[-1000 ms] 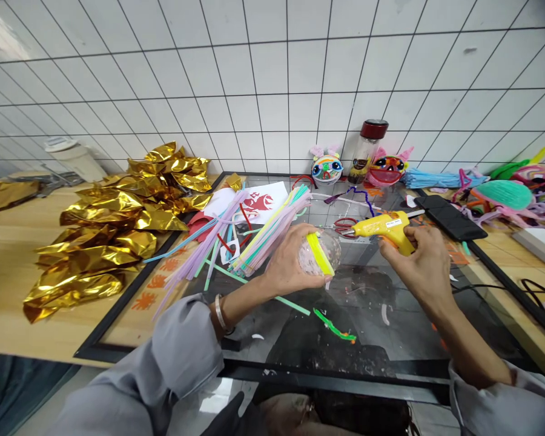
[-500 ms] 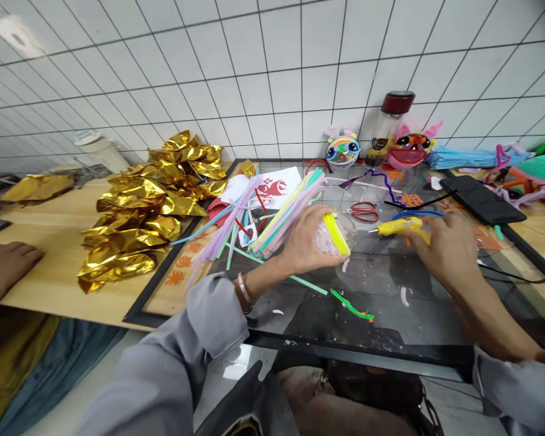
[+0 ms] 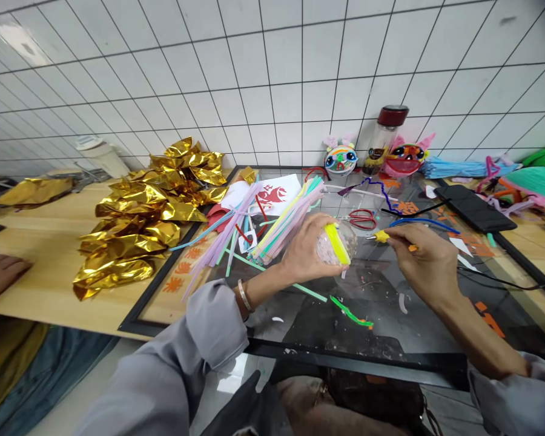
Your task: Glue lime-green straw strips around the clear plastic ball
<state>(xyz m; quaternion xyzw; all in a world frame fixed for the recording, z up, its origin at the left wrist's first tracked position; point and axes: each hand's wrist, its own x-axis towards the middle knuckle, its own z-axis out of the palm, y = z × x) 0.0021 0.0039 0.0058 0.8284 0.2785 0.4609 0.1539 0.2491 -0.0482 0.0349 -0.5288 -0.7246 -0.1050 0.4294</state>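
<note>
My left hand [image 3: 303, 249] is wrapped round a clear plastic ball [image 3: 327, 248] with a bright yellow strip [image 3: 337, 244] across it. To the right, my right hand [image 3: 429, 257] grips a small yellow glue gun [image 3: 381, 237]. Its metal nozzle points left toward the ball, a short gap away, and my fingers cover most of its body. A black cord [image 3: 511, 277] trails off to the right. Just behind the ball lie red-handled scissors [image 3: 362, 219]. A green fuzzy strip [image 3: 350, 312] rests on the dark glass mat in front.
Pastel pipe cleaners [image 3: 290, 224] lie in a bundle beside my left hand. Crumpled gold foil [image 3: 140, 212] covers the left side, near another person's hand [image 3: 2, 275]. A bottle [image 3: 384, 139], two decorated balls and a black phone [image 3: 475, 207] stand or lie toward the back right.
My right hand has closed round the glue gun and shifted left, bringing the nozzle nearer the ball. The left hand holds the ball in nearly the same place.
</note>
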